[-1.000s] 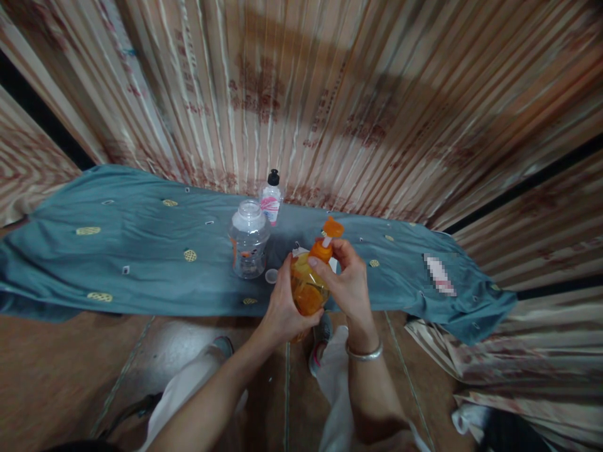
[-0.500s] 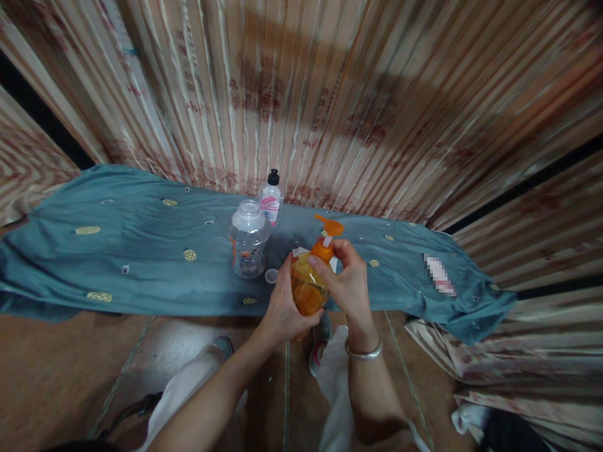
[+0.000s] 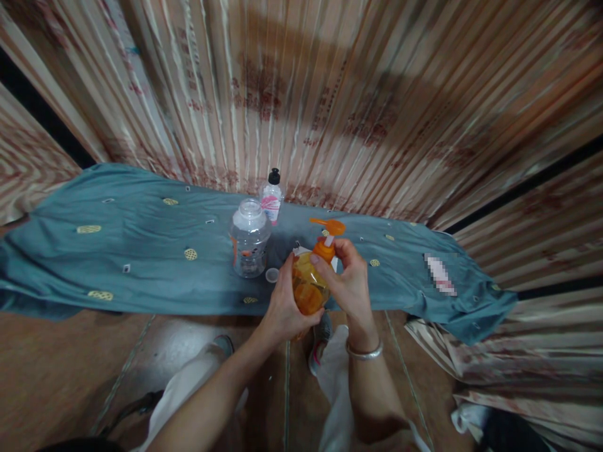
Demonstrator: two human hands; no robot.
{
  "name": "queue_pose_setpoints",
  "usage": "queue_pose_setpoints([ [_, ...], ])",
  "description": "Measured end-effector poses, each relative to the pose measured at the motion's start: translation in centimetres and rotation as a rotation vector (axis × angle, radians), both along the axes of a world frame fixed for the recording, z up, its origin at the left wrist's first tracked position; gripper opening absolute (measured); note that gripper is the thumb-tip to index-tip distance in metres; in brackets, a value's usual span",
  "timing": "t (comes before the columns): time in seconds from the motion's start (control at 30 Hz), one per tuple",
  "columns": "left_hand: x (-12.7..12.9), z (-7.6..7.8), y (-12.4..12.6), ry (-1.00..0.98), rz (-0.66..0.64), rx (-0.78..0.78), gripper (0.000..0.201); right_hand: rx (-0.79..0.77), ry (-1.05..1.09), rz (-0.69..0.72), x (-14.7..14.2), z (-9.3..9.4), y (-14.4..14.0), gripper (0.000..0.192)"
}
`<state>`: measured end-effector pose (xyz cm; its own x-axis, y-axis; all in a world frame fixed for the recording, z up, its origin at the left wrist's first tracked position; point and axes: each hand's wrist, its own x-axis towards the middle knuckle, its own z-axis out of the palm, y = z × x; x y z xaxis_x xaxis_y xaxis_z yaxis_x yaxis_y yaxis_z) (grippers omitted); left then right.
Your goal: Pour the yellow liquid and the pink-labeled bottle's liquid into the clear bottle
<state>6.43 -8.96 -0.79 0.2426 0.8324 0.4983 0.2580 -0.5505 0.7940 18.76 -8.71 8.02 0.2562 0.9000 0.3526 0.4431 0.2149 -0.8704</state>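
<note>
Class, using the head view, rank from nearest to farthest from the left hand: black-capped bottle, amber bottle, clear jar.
1. Amber bottle: in the left hand.
2. Clear jar: ahead and left.
3. Black-capped bottle: behind the jar.

From my remote view, I see pleated beige curtains (image 3: pixel 301 94) with reddish prints, black poles (image 3: pixel 44 115) slanting at either side, a long table (image 3: pixel 400 276) under teal cloth (image 3: pixel 146 245), and glare-lit brown floor (image 3: pixel 61 364).

Pump bottle (image 3: pixel 308 282) and wide-mouthed jar (image 3: pixel 249 248) — glossy, see-through plastic; tablecloth (image 3: pixel 146 242), smooth cloth; bangle (image 3: pixel 365 355) — shiny metal.
</note>
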Motion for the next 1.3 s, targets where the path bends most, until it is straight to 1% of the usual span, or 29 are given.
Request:
queue_pose_setpoints([
  [0.1, 0.0, -0.1, 0.0, 0.001, -0.012, -0.002, 0.116, -0.011, 0.008, 0.051, 0.1, 0.2, -0.1, 0.024],
  [0.2, 0.0, 0.1, 0.0, -0.005, -0.012, -0.004, 0.116, -0.006, -0.014, 0.082, 0.3, 0.2, -0.2, 0.027],
  [0.27, 0.0, 0.2, 0.0, -0.007, -0.002, -0.006, 0.116, 0.0, -0.025, 0.057, 0.3, 0.0, -0.1, 0.032],
  [0.33, 0.0, 0.3, 0.0, -0.004, 0.003, -0.008, 0.116, 0.006, -0.029, 0.003, 0.2, -0.1, 0.0, 0.034],
  [0.43, 0.0, 0.2, 0.0, 0.001, -0.004, -0.018, 0.115, 0.003, -0.011, -0.031, 0.1, -0.2, 0.1, 0.031],
  [0.57, 0.1, -0.1, 0.0, 0.004, -0.016, -0.008, 0.115, -0.016, 0.019, 0.063, 0.3, -0.1, -0.1, 0.023],
  [0.63, 0.1, -0.2, 0.0, 0.007, -0.011, 0.003, 0.116, -0.009, 0.019, 0.088, 0.4, -0.1, -0.2, 0.026],
  [0.73, 0.1, -0.1, 0.0, 0.008, 0.003, -0.001, 0.116, -0.001, -0.025, 0.033, 0.3, 0.0, -0.2, 0.034],
  [0.83, 0.0, -0.1, 0.1, 0.007, 0.003, -0.009, 0.116, -0.006, -0.048, -0.046, 0.2, -0.1, -0.2, 0.032],
  [0.9, 0.0, -0.1, 0.1, 0.011, -0.008, -0.01, 0.116, -0.011, -0.02, -0.046, 0.2, -0.2, -0.1, 0.03],
  [0.97, 0.1, -0.2, 0.1, 0.017, -0.022, -0.005, 0.116, -0.016, 0.029, 0.001, 0.5, 0.0, -0.2, 0.028],
  [1.03, 0.2, -0.3, 0.2, 0.02, -0.034, 0.002, 0.115, -0.018, 0.09, 0.055, 0.9, 0.4, -0.2, 0.029],
  [1.1, 0.3, -0.4, 0.2, 0.017, -0.045, 0.013, 0.115, 0.004, 0.134, 0.076, 1.4, 1.0, -0.2, 0.03],
  [1.3, 0.4, -0.5, 0.2, 0.03, -0.061, 0.037, 0.114, 0.141, 0.088, 0.05, 3.3, 4.0, 0.6, 0.029],
])
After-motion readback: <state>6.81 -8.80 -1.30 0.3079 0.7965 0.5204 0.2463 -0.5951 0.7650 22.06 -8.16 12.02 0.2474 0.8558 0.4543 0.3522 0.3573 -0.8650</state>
